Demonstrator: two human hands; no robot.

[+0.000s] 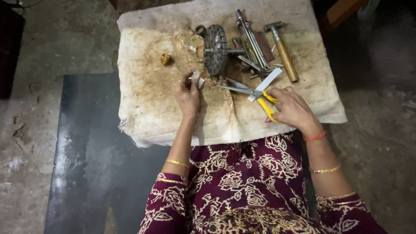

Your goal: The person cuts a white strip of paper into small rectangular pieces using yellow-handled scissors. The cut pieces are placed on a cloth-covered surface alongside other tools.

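While the left hand (187, 96) pinches a small pale scrap (197, 79) above the stained cloth (147, 108) on the worktop, the right hand (292, 108) has its grip closed around yellow-handled scissors (253, 93), blades parted, pointing left. Behind them lie a perforated metal disc (215, 48) and a wooden-handled hammer (282, 50).

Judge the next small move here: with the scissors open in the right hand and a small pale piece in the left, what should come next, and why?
Probably bring the small pale piece between the blades of the yellow-handled scissors. The right hand grips the handles with the blades apart and pointing toward the left hand, which pinches the piece just clear of the tips, above the stained cloth.
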